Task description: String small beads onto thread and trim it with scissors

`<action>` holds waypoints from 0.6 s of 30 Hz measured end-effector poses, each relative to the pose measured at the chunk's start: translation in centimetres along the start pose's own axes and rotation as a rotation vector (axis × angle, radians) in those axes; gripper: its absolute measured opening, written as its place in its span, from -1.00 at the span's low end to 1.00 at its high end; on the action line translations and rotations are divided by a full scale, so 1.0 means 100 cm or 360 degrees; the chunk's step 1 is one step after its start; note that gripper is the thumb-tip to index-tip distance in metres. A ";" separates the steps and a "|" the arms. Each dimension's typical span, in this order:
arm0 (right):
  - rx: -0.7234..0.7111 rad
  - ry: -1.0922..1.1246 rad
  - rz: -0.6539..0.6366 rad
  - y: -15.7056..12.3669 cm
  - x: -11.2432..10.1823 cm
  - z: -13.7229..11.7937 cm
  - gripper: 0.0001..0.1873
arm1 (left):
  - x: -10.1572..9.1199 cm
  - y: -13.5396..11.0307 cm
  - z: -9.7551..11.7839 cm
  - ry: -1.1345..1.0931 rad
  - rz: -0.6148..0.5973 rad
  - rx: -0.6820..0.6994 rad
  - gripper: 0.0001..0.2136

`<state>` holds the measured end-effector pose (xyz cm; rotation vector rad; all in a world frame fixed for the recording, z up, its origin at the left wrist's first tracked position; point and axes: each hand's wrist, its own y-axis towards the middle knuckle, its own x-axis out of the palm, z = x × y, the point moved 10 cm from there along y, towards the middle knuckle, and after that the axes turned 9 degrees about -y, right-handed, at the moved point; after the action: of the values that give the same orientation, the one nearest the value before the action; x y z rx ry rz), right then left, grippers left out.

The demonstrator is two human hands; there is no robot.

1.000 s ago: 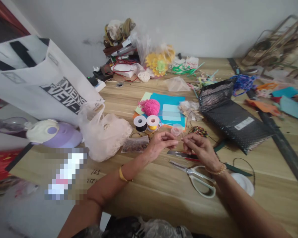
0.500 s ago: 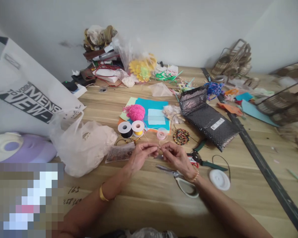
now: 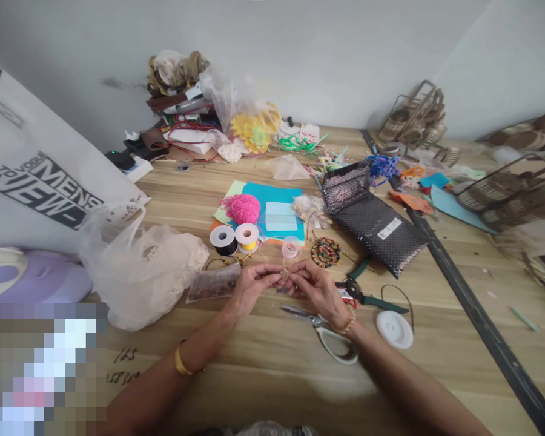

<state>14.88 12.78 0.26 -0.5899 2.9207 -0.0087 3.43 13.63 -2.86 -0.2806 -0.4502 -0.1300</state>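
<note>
My left hand and my right hand meet fingertip to fingertip low over the wooden table. Both are pinched on something small and thin between them, perhaps a thread or tiny bead; I cannot make it out. Just beyond the fingers stands a small clear spool. A bag of small dark beads lies left of my left hand. White-handled scissors lie under my right wrist. A coiled multicoloured bead string rests right of the clear spool.
A black spool and a yellow spool stand by pink yarn on blue paper. Green-handled pliers, a white lid, a black mailer, a plastic bag, and a printed tote surround them.
The camera has swung to the right, showing more of the table's right side. My hands stay pinched together at the same spot by the clear spool.
</note>
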 end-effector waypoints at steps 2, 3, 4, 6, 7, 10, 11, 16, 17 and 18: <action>-0.0007 -0.0064 0.0001 -0.001 0.001 0.002 -0.74 | -0.001 0.000 -0.002 0.0002 0.0000 0.0001 -0.81; -0.0020 -0.0120 0.0009 -0.001 0.001 0.002 -0.74 | -0.001 0.001 -0.003 0.0007 -0.0003 -0.0001 -0.80; -0.0035 -0.0195 0.0023 -0.002 0.000 0.002 -0.73 | -0.002 0.001 -0.004 0.0010 -0.0006 -0.0002 -0.80; -0.0073 -0.0370 0.0068 -0.002 -0.002 -0.001 -0.73 | -0.003 0.001 -0.005 0.0009 -0.0003 -0.0004 -0.80; -0.0091 -0.0445 0.0091 -0.002 -0.003 -0.003 -0.74 | -0.003 0.001 -0.006 0.0007 0.0002 -0.0006 -0.80; -0.0105 -0.0531 0.0131 -0.002 -0.005 -0.007 -0.73 | -0.005 0.000 -0.004 0.0003 0.0022 0.0002 -0.80; -0.0094 -0.0526 0.0131 -0.002 -0.005 -0.007 -0.72 | -0.005 0.000 -0.004 0.0007 0.0024 0.0006 -0.81; -0.0017 -0.0467 0.0094 -0.002 -0.003 0.000 -0.71 | -0.006 -0.001 -0.004 0.0039 0.0020 0.0008 -0.82; -0.0008 -0.0464 0.0091 -0.002 -0.003 0.001 -0.71 | -0.006 -0.001 -0.004 0.0049 0.0021 0.0012 -0.82; -0.0003 -0.0463 0.0095 -0.002 -0.003 0.002 -0.71 | -0.006 -0.001 -0.004 0.0059 0.0024 0.0019 -0.82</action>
<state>15.21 12.73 0.15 -0.4603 2.6543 0.0802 3.00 13.48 -3.47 -0.2694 -0.4119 -0.1177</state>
